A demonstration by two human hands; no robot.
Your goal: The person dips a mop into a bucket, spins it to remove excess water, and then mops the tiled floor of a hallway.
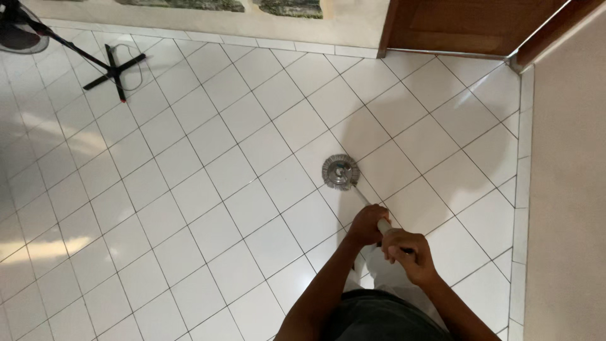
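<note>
Currently, left hand [368,222] and right hand [407,254] both grip the mop handle [382,223]; round mop head [341,171] rests flat on the white tiled floor [189,189].

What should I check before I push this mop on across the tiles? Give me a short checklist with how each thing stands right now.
1. Grip on the mop handle: left hand lower, right hand above it, both wrapped around. Ok.
2. Round mop head down on the white tile floor: looks flat. Ok.
3. Path ahead toward the wooden door: bare tiles. Ok.
4. Fan stand at far left: well apart from the mop head. Ok.
5. Wall on the right: close to the right hand, little swing room. Not ok.
6. Floor wet or dry: glare only. Cannot tell.
</note>
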